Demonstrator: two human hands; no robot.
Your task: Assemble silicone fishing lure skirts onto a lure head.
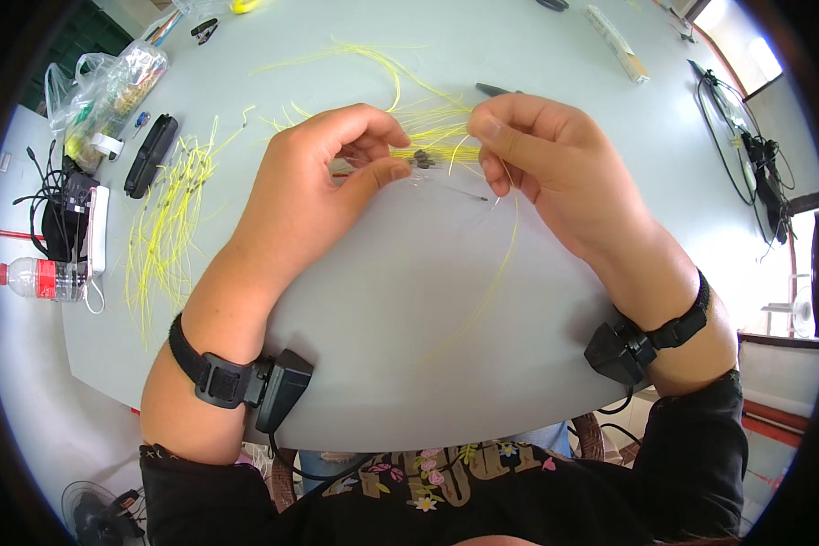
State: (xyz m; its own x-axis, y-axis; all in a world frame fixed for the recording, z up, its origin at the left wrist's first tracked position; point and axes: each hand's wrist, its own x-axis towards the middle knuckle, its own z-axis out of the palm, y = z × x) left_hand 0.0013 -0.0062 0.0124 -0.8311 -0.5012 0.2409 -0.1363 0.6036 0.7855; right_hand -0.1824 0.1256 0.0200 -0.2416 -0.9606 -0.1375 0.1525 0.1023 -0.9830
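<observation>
My right hand (546, 155) is closed, thumb and forefinger pinching a thin yellow line (513, 241). The line's tail hangs from this hand and curves toward the table's near side. A small loop of yellow line shows left of the fingertips. My left hand (332, 159) is curled, its thumb and forefinger apart, beside a cluster of small dark pieces (421, 159) on a bundle of yellow lines (437, 123). A thin wire-like piece with a dark end (482, 197) lies between the hands. The left hand's other fingers are partly hidden.
More yellow lines (168, 218) lie in a loose heap at left. Beyond are a black case (151, 156), a plastic bag (123, 91) and a bottle (45, 278). A narrow box (617, 44) lies far right; black cables (764, 173) are at the right edge.
</observation>
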